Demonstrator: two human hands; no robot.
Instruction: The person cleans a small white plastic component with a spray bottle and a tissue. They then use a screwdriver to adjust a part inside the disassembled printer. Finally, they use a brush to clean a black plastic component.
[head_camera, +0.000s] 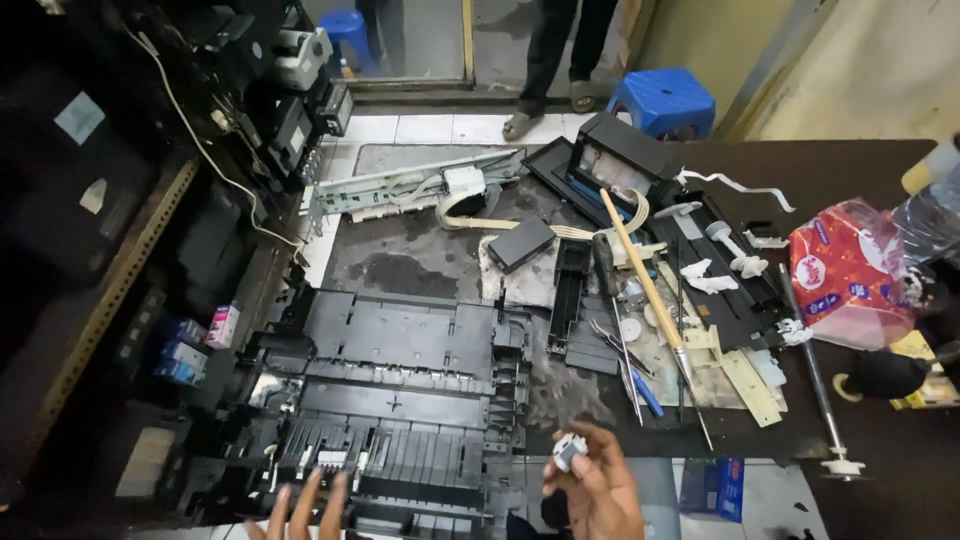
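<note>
Right hand (598, 490) pinches a small white gear (568, 450) at its fingertips, near edge, just right of the black printer base (400, 390), while the left hand (300, 510), fingers spread and empty, hovers over the base's near edge.

Small white plastic part (568, 451), pinched upright above the black printer base (400, 380).

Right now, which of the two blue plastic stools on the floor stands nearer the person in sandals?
The blue stool at the table's far edge, just right of the sandalled feet; the other blue stool stands farther back on the left.
</note>
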